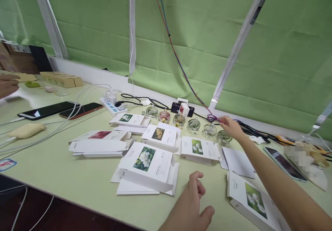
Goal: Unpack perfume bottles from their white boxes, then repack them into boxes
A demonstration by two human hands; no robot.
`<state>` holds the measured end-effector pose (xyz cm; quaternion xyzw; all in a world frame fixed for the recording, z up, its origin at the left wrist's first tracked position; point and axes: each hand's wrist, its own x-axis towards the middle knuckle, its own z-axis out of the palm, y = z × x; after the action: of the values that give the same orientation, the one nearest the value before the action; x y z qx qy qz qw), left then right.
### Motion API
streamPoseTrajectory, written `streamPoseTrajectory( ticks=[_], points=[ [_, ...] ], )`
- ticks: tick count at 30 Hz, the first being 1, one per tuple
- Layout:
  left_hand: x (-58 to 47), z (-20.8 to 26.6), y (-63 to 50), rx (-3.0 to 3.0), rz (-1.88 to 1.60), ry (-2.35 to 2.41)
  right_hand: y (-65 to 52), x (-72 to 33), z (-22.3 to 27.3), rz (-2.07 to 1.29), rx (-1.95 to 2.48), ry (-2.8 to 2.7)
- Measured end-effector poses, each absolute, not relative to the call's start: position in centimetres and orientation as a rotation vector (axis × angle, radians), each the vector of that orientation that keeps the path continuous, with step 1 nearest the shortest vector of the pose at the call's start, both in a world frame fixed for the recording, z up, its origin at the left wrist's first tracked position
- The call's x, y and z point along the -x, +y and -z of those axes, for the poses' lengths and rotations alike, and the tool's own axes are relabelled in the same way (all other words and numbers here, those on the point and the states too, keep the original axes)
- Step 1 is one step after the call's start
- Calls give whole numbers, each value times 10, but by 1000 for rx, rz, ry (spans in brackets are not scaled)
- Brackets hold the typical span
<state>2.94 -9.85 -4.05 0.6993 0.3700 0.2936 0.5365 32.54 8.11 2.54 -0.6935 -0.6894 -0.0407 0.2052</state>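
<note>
My right hand [231, 127] reaches to the back of the table. Its fingers are closed at the bundle of thin red and blue wires [212, 117], just above a round glass bottle [223, 137] with green inside. Several similar round glass bottles [193, 124] stand in a row to its left. My left hand [190, 205] hovers over the front of the table, thumb and fingers apart, holding nothing. Beyond it lies a white carton with a white flower picture [145, 158]. Another flower carton [255, 198] lies under my right forearm, partly hidden by it.
More flat white cartons [100, 142] spread across the middle. At the left are phones [49, 109], a power strip [114, 108] with white cables, and another person's hand [8, 85]. A phone [284, 163] lies at the right. Black cables [255, 131] run along the back.
</note>
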Motion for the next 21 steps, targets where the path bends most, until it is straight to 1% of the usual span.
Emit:
streamPoseTrajectory(
  ticks=[5, 12, 18, 21],
  points=[
    [-30, 43, -97, -1639, -708, 887, 108, -293, -31, 62, 2050, -2109],
    [-31, 47, -93, -1600, -643, 898, 120, -282, -31, 48, 2291, -2093],
    [-34, 42, -95, -1559, -605, 964, 123, -286, -32, -143, 2396, -2170],
    [-33, 41, -95, -1571, -621, 944, 121, -287, -33, -144, 2383, -2260]
  ],
)
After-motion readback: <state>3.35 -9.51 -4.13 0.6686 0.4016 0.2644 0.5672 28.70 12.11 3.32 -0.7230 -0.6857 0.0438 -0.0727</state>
